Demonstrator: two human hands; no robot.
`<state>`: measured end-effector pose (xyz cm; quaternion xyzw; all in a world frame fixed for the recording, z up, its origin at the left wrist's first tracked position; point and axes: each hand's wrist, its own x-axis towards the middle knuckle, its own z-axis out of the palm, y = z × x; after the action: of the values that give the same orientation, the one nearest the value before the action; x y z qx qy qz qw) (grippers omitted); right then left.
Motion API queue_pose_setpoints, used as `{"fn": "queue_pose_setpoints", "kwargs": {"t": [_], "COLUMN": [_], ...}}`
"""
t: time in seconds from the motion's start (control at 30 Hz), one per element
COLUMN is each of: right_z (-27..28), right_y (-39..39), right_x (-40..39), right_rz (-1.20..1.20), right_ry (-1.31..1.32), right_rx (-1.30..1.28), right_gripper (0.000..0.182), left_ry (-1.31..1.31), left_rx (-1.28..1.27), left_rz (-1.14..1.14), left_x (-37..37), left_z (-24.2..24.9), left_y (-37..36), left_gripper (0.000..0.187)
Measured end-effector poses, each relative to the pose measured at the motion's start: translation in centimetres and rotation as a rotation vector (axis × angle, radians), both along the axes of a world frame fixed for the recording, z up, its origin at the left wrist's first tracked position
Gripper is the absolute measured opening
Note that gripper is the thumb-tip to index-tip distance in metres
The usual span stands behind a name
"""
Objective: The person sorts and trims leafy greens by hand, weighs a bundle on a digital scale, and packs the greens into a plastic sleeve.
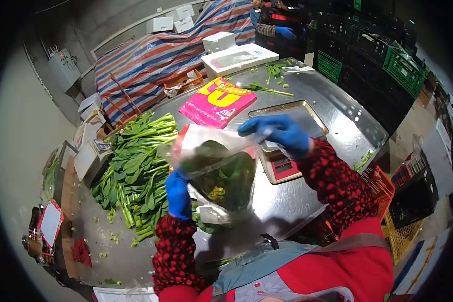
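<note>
A clear plastic bag (224, 176) with leafy greens and a small yellow flower inside hangs between my hands. My left hand (178, 195), in a blue glove, is closed on the bag's left side. The blue-gloved right hand (282, 133) pinches the bag's upper right edge, above a scale (282, 167) with a metal tray (299, 106). Left of the bag lies a big heap of leafy green stalks (136, 166). Behind the bag is a pink and yellow packet (217, 103) lying flat on the metal table (347, 126).
A white foam box (240, 58) stands at the table's far edge. Loose stalks (272, 89) lie near it. Beyond, a person in blue gloves (286, 32) stands beside stacked dark crates (357, 55). A red basket (378, 185) is at the right, a red cloth (82, 252) at the lower left.
</note>
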<state>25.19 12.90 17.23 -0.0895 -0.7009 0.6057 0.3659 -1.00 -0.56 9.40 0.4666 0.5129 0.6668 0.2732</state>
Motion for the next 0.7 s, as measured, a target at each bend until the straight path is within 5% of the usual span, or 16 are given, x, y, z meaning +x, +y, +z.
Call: {"fn": "queue_pose_setpoints", "kwargs": {"t": [0.17, 0.27, 0.33, 0.47, 0.6, 0.63, 0.7], "right_z": [0.9, 4.6, 5.2, -3.3, -18.5, -20.9, -23.4], "right_y": [5.9, 5.0, 2.8, -3.6, -8.2, -9.3, -10.7], "right_x": [-2.5, -2.1, 1.2, 6.6, 9.2, 9.6, 10.4], "right_rz": [-0.217, -0.293, -0.176, 0.050, -0.042, -0.041, -0.075], "right_ry": [0.117, 0.158, 0.116, -0.183, -0.615, -0.680, -0.705], "right_rx": [-0.234, 0.346, 0.395, 0.238, -0.118, -0.147, -0.112], "right_gripper": [0.021, 0.028, 0.029, 0.029, 0.030, 0.031, 0.028], "left_ry": [-0.191, -0.216, -0.253, 0.272, 0.172, 0.159, 0.552], "left_rx": [0.145, 0.284, 0.418, 0.021, -0.407, -0.421, -0.326], "left_rz": [-0.008, -0.126, -0.257, -0.485, -0.498, -0.501, -0.368], "left_x": [-1.6, -1.6, -1.4, 1.9, 4.5, 5.2, 6.3], "left_z": [3.3, 6.2, 5.9, -1.3, -17.8, -18.8, -20.3], "left_y": [6.4, 5.6, 3.3, -3.6, -8.3, -9.0, -10.3], "left_gripper": [0.033, 0.033, 0.032, 0.029, 0.025, 0.025, 0.022]}}
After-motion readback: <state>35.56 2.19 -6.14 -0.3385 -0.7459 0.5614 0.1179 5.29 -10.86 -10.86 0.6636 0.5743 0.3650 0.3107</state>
